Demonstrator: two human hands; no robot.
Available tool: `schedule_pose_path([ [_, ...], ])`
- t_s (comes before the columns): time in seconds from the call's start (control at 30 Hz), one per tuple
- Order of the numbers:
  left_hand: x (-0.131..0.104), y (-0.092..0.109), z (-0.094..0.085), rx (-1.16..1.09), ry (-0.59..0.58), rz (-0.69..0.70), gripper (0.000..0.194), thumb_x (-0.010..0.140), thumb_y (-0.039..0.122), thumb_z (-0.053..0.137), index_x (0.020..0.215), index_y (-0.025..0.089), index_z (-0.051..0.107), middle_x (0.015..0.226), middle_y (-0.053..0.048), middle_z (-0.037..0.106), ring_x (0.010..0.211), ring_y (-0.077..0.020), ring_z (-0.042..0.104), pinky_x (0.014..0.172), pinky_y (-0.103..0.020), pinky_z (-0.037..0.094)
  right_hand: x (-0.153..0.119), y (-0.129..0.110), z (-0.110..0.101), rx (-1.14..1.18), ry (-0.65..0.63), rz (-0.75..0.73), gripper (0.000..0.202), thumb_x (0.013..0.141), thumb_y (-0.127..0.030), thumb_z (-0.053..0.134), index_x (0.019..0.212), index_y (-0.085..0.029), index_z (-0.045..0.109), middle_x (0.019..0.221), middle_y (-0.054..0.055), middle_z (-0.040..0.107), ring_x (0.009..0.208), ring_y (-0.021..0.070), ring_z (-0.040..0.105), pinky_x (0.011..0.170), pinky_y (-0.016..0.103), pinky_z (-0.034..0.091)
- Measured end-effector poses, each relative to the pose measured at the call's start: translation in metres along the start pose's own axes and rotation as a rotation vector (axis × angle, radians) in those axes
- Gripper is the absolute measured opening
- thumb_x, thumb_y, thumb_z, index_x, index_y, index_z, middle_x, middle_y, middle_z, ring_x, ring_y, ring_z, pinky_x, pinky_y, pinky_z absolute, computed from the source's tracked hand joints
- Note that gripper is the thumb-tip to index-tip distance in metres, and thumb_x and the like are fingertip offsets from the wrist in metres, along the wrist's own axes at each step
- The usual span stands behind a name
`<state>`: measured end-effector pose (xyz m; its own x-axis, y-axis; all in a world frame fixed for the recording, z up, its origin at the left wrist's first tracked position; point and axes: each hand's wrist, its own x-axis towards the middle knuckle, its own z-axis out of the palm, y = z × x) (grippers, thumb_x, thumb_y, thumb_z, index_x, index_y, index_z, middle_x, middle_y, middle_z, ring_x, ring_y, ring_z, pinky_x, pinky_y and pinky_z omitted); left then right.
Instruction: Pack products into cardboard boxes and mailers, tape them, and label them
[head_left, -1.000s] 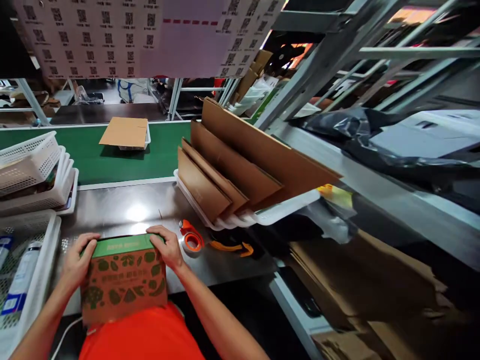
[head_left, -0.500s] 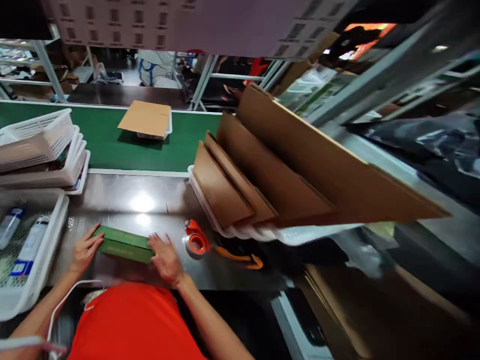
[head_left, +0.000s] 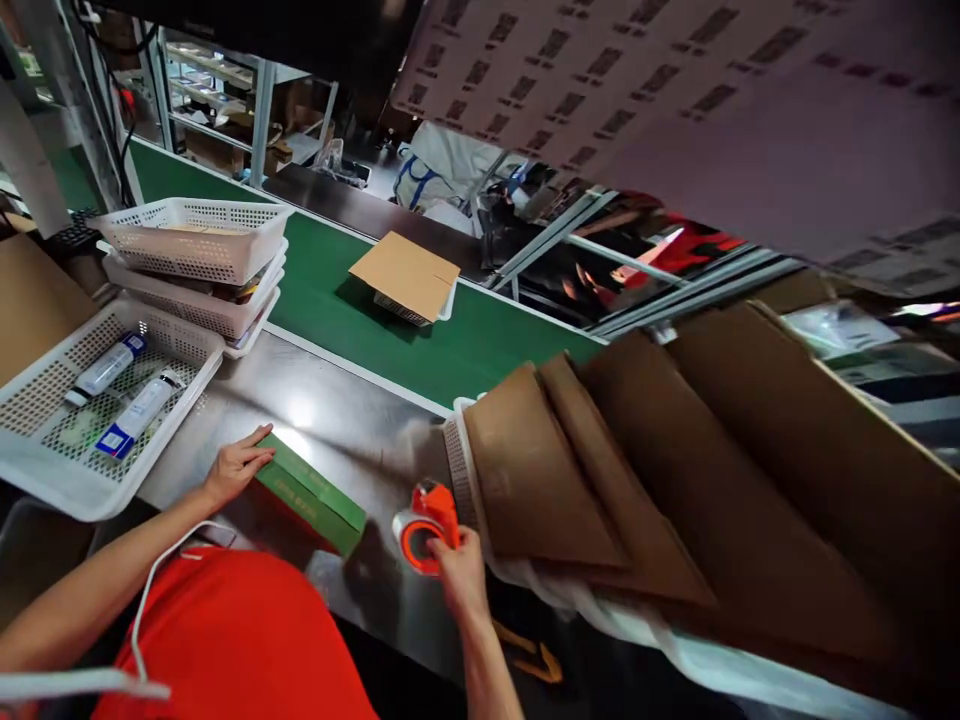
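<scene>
A green box [head_left: 311, 495], long and flat-sided, is tilted over the metal worktop [head_left: 330, 390]. My left hand [head_left: 238, 466] grips its left end, fingers on the top edge and the thumb out of sight. To the right of the box, my right hand [head_left: 463, 570] is closed around an orange tape dispenser [head_left: 429, 528] with a roll of clear tape, raised off the worktop. A gap separates the dispenser from the box's right end.
At left, a white basket [head_left: 45, 475] holds two white-and-blue tubes [head_left: 139, 412] beside stacked baskets [head_left: 195, 255]. Folded cardboard [head_left: 540, 460] stands in a basket at right. Cardboard [head_left: 405, 272] tops a small basket on the green conveyor [head_left: 322, 265]. An orange-yellow tool [head_left: 541, 660] lies near the front edge.
My right hand has left the green box and picked up the tape dispenser from the worktop. My left hand still holds the box, now angled differently. The view has turned and tilted.
</scene>
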<state>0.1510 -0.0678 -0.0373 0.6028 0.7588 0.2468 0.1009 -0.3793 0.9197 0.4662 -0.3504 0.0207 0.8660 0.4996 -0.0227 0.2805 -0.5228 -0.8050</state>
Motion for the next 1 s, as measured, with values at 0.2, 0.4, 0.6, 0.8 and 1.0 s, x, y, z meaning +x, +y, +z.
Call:
schedule_pose_path([
  [0.2, 0.0, -0.009, 0.005, 0.017, 0.013, 0.055, 0.034, 0.104, 0.041, 0.058, 0.109, 0.022, 0.087, 0.143, -0.009, 0.07, 0.136, -0.0284, 0.067, 0.118, -0.047, 0.056, -0.037, -0.076, 0.034, -0.195, -0.245, -0.876, 0.077, 0.078, -0.015, 0.055, 0.154, -0.031, 0.054, 0.136, 0.011, 0.056, 0.118, 0.0279, 0.063, 0.1, 0.045, 0.057],
  [0.4, 0.003, -0.005, 0.004, 0.04, -0.014, 0.051, 0.038, 0.104, 0.04, 0.054, 0.106, 0.02, 0.086, 0.136, -0.012, 0.075, 0.133, -0.0294, 0.07, 0.117, -0.05, 0.056, -0.05, -0.078, 0.079, -0.427, -0.267, -1.074, 0.087, 0.072, -0.006, 0.051, 0.156, -0.029, 0.054, 0.127, 0.012, 0.055, 0.109, 0.0268, 0.062, 0.089, 0.042, 0.061],
  [0.6, 0.003, 0.056, 0.0, 0.002, 0.03, -0.142, 0.032, 0.101, 0.043, 0.06, 0.098, 0.022, 0.083, 0.126, -0.012, 0.08, 0.124, -0.031, 0.072, 0.111, -0.05, 0.056, -0.047, -0.074, 0.072, -0.394, -0.287, -1.066, 0.091, 0.074, -0.006, 0.051, 0.161, -0.034, 0.047, 0.127, 0.01, 0.053, 0.106, 0.0258, 0.062, 0.088, 0.042, 0.06],
  [0.8, 0.005, 0.101, 0.026, -0.758, -0.261, -0.998, 0.053, 0.075, 0.067, 0.081, 0.088, 0.016, 0.071, 0.083, -0.006, 0.074, 0.072, -0.0186, 0.07, 0.065, -0.031, 0.057, -0.049, -0.082, 0.072, -0.385, -0.296, -1.087, 0.097, 0.077, -0.007, 0.048, 0.168, -0.037, 0.033, 0.129, 0.011, 0.049, 0.106, 0.0262, 0.06, 0.087, 0.041, 0.06],
  [1.0, 0.012, 0.102, 0.035, -0.732, -0.184, -1.036, 0.033, 0.077, 0.046, 0.084, 0.069, 0.019, 0.066, 0.063, 0.0, 0.063, 0.058, -0.0132, 0.058, 0.057, -0.027, 0.048, -0.045, -0.094, 0.061, -0.464, -0.485, -1.056, 0.086, 0.086, -0.01, 0.054, 0.166, -0.038, 0.038, 0.133, 0.012, 0.047, 0.109, 0.0276, 0.061, 0.089, 0.043, 0.06],
])
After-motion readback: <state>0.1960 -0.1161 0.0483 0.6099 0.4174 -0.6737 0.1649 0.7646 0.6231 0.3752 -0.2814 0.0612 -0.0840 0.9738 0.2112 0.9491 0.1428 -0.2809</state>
